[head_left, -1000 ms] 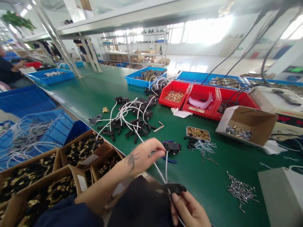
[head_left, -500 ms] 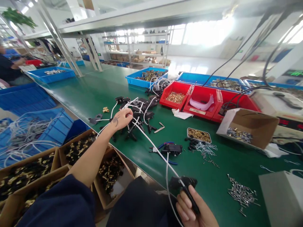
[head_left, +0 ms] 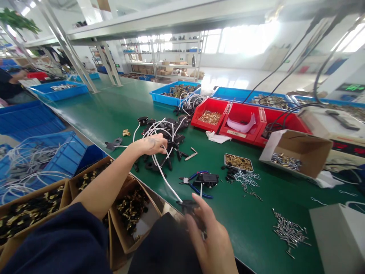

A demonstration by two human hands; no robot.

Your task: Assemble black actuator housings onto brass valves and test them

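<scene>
My left hand point(head_left: 156, 144) reaches over a tangle of black parts with white cables point(head_left: 173, 131), its fingers closed on a white cable point(head_left: 166, 180). That cable runs down toward a blurred black part point(head_left: 188, 205) at the bench's front edge. Just beside this part is my right hand point(head_left: 212, 232), thumb and forefinger apart; its other fingers are partly hidden. Beyond it lie cutting pliers point(head_left: 186, 180) with blue handles and a black housing point(head_left: 208, 179) with a white cable.
Red bins point(head_left: 241, 133) and blue trays point(head_left: 159, 98) line the far side. Loose metal pins point(head_left: 291, 232) lie at the right, near a cardboard box point(head_left: 316, 156). Cartons of brass and black fittings point(head_left: 132, 209) stand at the left front. Another person point(head_left: 11, 85) sits far left.
My right hand has moved left and loosened from the black cable end it held. The white cable has gone from taut to drooping. My left hand has shifted slightly right and down.
</scene>
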